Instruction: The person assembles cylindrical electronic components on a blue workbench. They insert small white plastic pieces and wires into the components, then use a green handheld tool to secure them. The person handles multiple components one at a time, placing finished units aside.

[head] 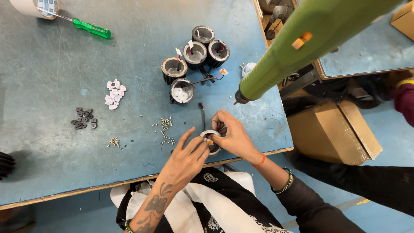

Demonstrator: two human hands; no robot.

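Both hands hold one small round cup (211, 141) at the near edge of the counter (51, 142); the left hand (188, 156) pinches its rim and the right hand (232, 135) covers its far side, so what is inside is hard to see. Five more cups (196, 55) stand farther back with wires in them; a green tool (302, 43) hangs above, its top cut off.

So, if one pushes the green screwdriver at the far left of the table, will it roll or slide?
The green screwdriver would probably roll sideways, since its handle looks round and it lies flat on the smooth blue table. It seems light and stiff: a thin metal shaft, a plastic-looking handle. Its tip touches the tape roll, which may stop it that way.
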